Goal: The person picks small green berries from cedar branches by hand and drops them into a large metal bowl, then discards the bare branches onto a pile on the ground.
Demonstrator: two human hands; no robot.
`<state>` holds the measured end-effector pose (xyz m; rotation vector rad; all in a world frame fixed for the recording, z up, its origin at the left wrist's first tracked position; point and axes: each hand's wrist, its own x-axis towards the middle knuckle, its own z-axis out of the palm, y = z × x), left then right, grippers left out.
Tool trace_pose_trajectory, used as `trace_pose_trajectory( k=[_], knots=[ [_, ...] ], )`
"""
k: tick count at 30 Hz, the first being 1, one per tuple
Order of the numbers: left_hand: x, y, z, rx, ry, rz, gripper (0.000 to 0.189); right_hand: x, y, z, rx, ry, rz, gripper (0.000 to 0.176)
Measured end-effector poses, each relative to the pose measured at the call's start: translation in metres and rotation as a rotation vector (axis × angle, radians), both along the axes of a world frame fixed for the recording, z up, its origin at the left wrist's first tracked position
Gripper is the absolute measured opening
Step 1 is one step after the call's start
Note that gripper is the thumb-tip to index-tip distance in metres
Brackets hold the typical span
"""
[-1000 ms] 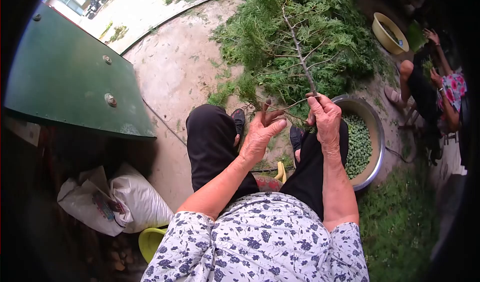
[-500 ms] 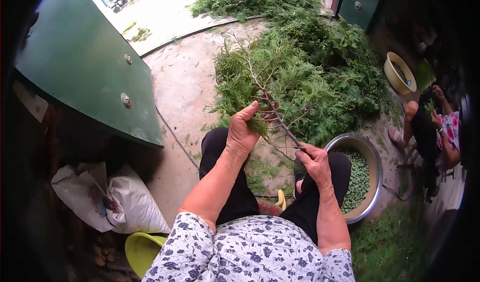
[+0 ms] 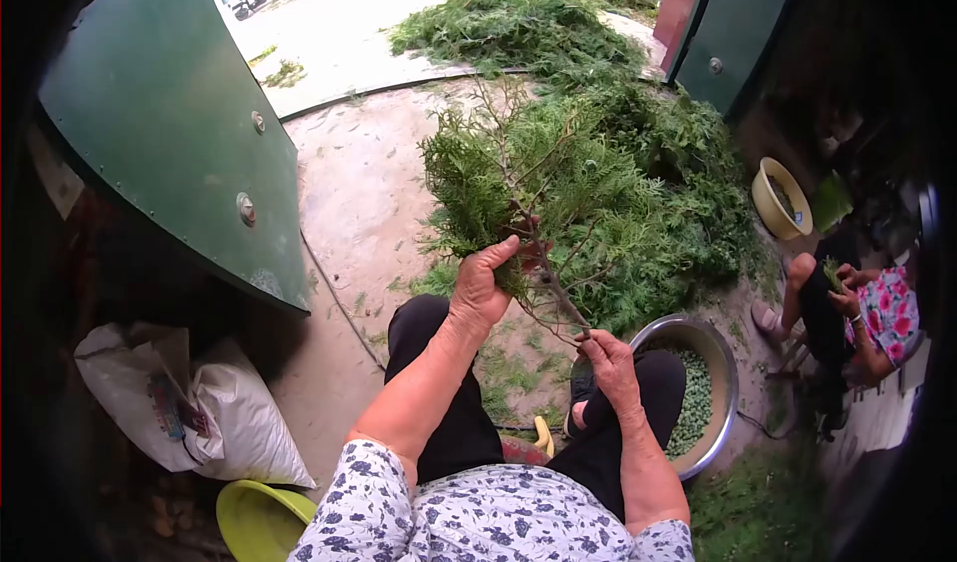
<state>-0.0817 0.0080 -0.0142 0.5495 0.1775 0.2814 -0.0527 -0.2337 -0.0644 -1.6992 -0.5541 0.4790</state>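
Note:
A leafy evergreen branch [image 3: 562, 301] slants up and away in front of my lap, its brown stem running between my hands. My right hand [image 3: 610, 371] pinches the thick lower end of the stem. Farther up, my left hand [image 3: 484, 285] is closed around the branch among its green sprays, the thumb on the near side and some fingers hidden behind. Beside my right knee is a metal-rimmed basin [image 3: 735, 387] holding many small green cones [image 3: 695, 402]. Beyond the branch lies a large heap of cut evergreen foliage [image 3: 688, 203].
Green metal doors [image 3: 164, 133] stand at left and right of the doorway. White sacks [image 3: 249, 417] and a lime-green basin [image 3: 249, 522] are at my left. On the right, a seated person [image 3: 877, 313] handles a green sprig near a cream basin [image 3: 778, 198]. A cable [image 3: 339, 293] crosses the floor.
Both hands have come slightly lower in view with the branch, and more of its leafy sprays show above my left hand. The view has tilted up. The seated person's hands have come together.

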Motion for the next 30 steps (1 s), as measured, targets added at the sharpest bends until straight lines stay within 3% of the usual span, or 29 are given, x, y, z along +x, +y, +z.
trace_pose_trajectory(
  k=[1, 3, 4, 7, 10, 13, 15, 20, 30],
  knots=[
    [-0.001, 0.002, 0.002, 0.011, -0.003, -0.006, 0.034, 0.002, 0.003, -0.001, -0.003, -0.007, -0.001, 0.02],
    [-0.003, 0.005, 0.005, 0.023, 0.006, -0.005, 0.033, 0.002, 0.01, 0.001, -0.096, -0.387, -0.038, 0.021],
    [-0.004, 0.007, 0.003, 0.043, 0.019, 0.014, 0.033, 0.002, 0.012, 0.007, -0.169, -0.456, -0.048, 0.021],
    [-0.008, 0.012, 0.0, 0.018, 0.028, 0.047, 0.031, 0.005, 0.015, 0.034, -0.025, -0.239, -0.266, 0.021],
    [-0.013, 0.012, -0.012, 0.194, 0.069, 0.086, 0.033, 0.008, 0.031, 0.085, 0.21, -0.287, -0.511, 0.009],
    [-0.017, 0.006, -0.024, 0.175, 0.064, 0.045, 0.034, 0.025, 0.053, 0.126, 0.148, -0.509, -0.479, 0.01],
    [-0.021, 0.001, -0.025, 0.16, 0.064, 0.03, 0.034, 0.045, 0.068, 0.12, 0.136, -0.544, -0.451, 0.012],
    [-0.03, -0.01, -0.029, 0.216, 0.104, 0.002, 0.029, 0.07, 0.081, 0.095, -0.193, -0.685, -0.407, 0.018],
    [-0.028, -0.031, -0.053, 0.39, 0.2, 0.051, 0.03, 0.077, 0.063, 0.063, -0.21, -0.66, -0.441, 0.016]
  ],
)
